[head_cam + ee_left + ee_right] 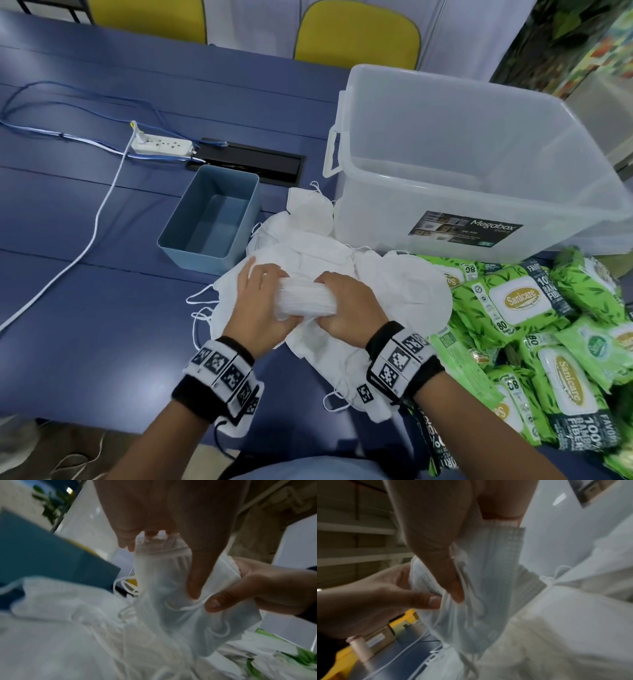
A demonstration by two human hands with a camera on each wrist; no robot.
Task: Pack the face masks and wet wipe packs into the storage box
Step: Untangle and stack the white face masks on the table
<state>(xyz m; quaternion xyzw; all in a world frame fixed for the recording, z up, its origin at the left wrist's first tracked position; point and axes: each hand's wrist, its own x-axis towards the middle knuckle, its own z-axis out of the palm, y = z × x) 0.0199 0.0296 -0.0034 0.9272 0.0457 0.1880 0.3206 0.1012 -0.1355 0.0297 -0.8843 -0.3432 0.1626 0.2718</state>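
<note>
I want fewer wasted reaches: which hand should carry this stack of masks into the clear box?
Probably the right hand. Both hands grip the mask stack, but the storage box stands on the right, nearer that hand; the left hand would have to cross over.

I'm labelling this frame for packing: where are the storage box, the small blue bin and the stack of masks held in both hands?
storage box (pixel 479 192): head view, front wall.
small blue bin (pixel 202 255): head view, near wall.
stack of masks (pixel 305 303): head view, middle, between hands.

Blue table (pixel 102 281), two yellow chairs (pixel 356 34) behind it
</note>
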